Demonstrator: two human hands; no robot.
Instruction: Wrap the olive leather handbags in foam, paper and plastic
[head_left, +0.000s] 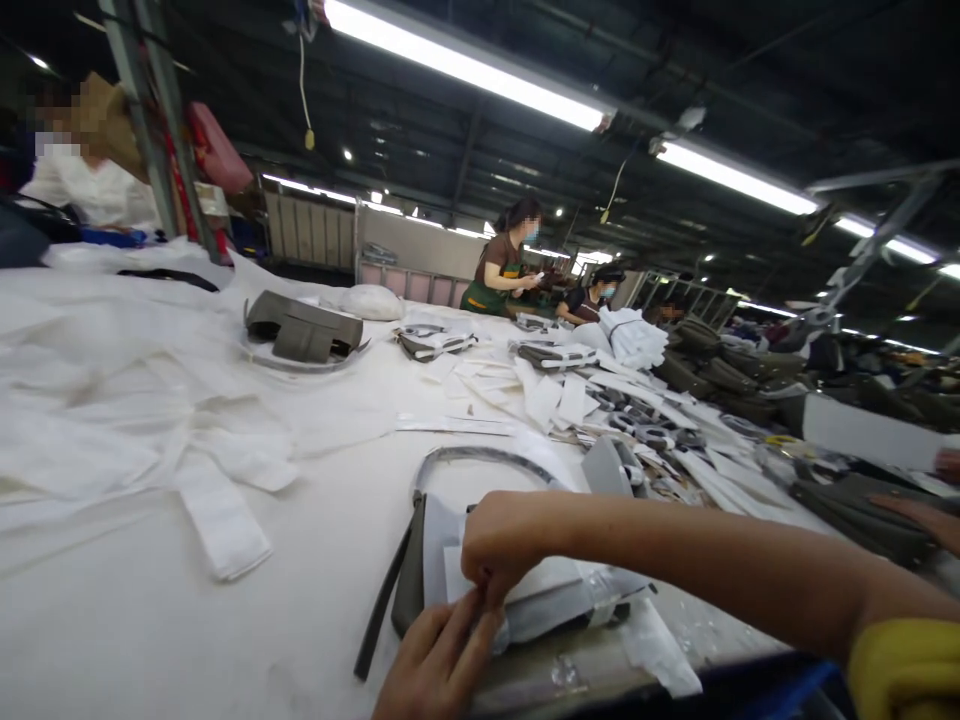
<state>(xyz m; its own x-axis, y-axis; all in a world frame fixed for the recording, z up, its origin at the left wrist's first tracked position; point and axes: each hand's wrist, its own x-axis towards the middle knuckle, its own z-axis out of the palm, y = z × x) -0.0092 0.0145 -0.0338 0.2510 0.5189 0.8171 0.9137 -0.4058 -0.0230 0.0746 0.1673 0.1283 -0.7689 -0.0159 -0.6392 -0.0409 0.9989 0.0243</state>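
A dark olive handbag [409, 590] lies on the white-covered table in front of me, partly wrapped in pale sheet, with a dark strap [386, 595] hanging off its left side. Its wrapped handle [480, 455] arches away from me. My right hand [506, 545] reaches in from the right and is closed over the bag in a pinch; what it pinches is hidden. From below, my left hand [442, 655] grips the bag's near side, its fingertips meeting those of my right hand. White paper [551, 578] shows beneath my right wrist.
White sheets [225, 515] spread over the table's left. Another olive bag [307, 330] stands farther back. Paper strips and wrapped parts [652, 430] clutter the right, beside piled olive bags [720, 365]. A co-worker's hand [919, 515] touches a bag at far right. Co-workers [504, 265] are beyond the table.
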